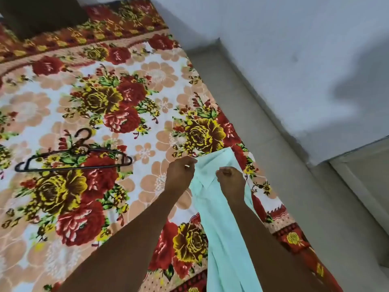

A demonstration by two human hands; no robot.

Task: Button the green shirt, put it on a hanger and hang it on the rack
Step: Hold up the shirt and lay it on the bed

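Head view looks down on both arms stretched over a floral bedsheet [63, 85]. The left hand [179, 175] and right hand [230, 182] each pinch the top of the pale green shirt [223, 228] near its collar, holding it up so it hangs toward the person. Whether any button is fastened cannot be told. I'd say buttoning is just starting; next the two front edges must be brought together. A black hanger [73, 159] lies well apart to the left. No rack shows.
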